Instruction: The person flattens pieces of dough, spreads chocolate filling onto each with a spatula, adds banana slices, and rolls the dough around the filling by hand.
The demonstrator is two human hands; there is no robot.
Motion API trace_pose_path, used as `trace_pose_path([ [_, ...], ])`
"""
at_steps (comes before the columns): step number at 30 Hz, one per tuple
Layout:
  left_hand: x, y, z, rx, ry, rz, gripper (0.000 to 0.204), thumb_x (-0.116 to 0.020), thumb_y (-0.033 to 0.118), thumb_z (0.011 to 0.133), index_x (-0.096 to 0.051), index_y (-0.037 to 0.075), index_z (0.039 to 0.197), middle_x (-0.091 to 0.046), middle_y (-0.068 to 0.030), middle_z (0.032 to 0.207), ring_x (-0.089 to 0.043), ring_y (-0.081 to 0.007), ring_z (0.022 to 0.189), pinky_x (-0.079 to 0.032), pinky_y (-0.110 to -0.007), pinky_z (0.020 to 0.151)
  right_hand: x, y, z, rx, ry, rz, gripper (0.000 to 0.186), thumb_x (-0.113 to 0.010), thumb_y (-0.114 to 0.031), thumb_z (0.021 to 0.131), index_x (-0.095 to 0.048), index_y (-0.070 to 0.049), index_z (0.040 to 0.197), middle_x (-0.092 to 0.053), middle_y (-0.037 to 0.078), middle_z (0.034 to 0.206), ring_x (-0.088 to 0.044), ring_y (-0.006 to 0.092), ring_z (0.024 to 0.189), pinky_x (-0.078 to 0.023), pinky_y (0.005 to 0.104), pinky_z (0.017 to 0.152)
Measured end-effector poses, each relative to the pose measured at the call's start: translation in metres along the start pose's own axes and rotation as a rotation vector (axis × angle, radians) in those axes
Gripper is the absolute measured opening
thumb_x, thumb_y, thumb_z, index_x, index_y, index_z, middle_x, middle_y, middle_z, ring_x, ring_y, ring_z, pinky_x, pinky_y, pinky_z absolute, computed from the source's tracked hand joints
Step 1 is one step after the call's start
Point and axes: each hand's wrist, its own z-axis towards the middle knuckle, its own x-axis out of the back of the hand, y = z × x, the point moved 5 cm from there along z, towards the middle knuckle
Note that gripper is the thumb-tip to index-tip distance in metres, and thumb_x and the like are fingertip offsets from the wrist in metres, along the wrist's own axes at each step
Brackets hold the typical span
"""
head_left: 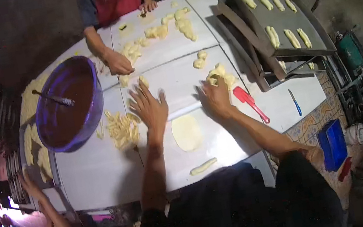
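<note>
My left hand [149, 109] lies over the white table with its fingers spread, its fingertips close to a small piece of dough [143, 80]. To the right, my right hand [216, 97] reaches to a pile of pale dough pieces [228, 76], its fingers bent onto the dough and partly hiding it. Between my forearms is a flattened oval of dough [187, 133]. Nearer to me rests a rolled dough stick [203, 166]. A heap of dough strips [123, 129] sits left of my left forearm.
A purple basin [98, 104] of brown filling, with a brush-like utensil [55, 98] in it, stands left. Right are a red spatula [251, 105], a blue-handled knife [295, 103] and stacked trays [282, 22] bearing shaped dough. Across the table a co-worker's hand [119, 63] handles dough; another person's arm [54, 218] shows lower left.
</note>
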Motion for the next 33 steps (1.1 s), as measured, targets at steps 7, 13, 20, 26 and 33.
trace_pose_path([
  [7,0.022,0.031,-0.054,-0.459,-0.455,-0.207,0.083,-0.057,-0.009,0.077,-0.038,0.007,0.156,-0.062,-0.0125,0.126,-0.059,-0.0311,0.113,-0.047,-0.044,0.096,0.128,0.071,-0.089,-0.176,-0.049,-0.605,0.046,-0.073,-0.022,0.086,-0.064,-0.006,0.129,-0.065,0.025,0.102,-0.061,0.0440,0.099,-0.052,0.0518,0.085],
  [13,0.092,-0.044,-0.105,0.052,-0.115,-0.220,0.066,-0.058,-0.009,0.085,-0.050,0.007,0.149,-0.060,-0.0203,0.124,-0.056,-0.0381,0.116,-0.044,-0.048,0.102,0.128,0.073,-0.094,-0.227,-0.170,-0.233,0.039,-0.067,-0.002,0.084,-0.062,-0.002,0.123,-0.064,0.024,0.090,-0.065,0.0412,0.081,-0.053,0.0451,0.071],
  [20,0.115,-0.188,-0.299,0.567,-0.088,0.494,0.066,-0.056,-0.005,0.086,-0.053,0.016,0.148,-0.061,-0.0164,0.124,-0.058,-0.0359,0.118,-0.046,-0.049,0.100,0.049,-0.142,0.010,0.223,-0.529,0.154,0.029,-0.057,0.004,0.096,-0.063,-0.001,0.124,-0.061,0.011,0.098,-0.064,0.0127,0.072,-0.049,0.0294,0.061],
  [26,0.139,-0.162,-0.251,0.637,-0.049,0.420,0.069,-0.061,0.009,0.082,-0.054,0.023,0.150,-0.060,-0.0154,0.121,-0.056,-0.0371,0.116,-0.043,-0.053,0.101,-0.116,-0.358,0.121,0.915,-0.654,-0.046,0.026,-0.063,-0.009,0.096,-0.070,-0.003,0.120,-0.065,0.018,0.106,-0.068,0.0354,0.083,-0.054,0.0467,0.073],
  [33,0.151,-0.156,-0.237,0.633,-0.003,0.419,0.055,-0.053,0.018,0.091,-0.056,0.017,0.146,-0.062,-0.0188,0.120,-0.058,-0.0395,0.108,-0.041,-0.054,0.098,-0.310,-0.419,0.137,1.041,-1.030,-0.714,0.025,-0.071,-0.023,0.082,-0.075,-0.008,0.102,-0.074,0.020,0.097,-0.072,0.0374,0.098,-0.058,0.0495,0.079],
])
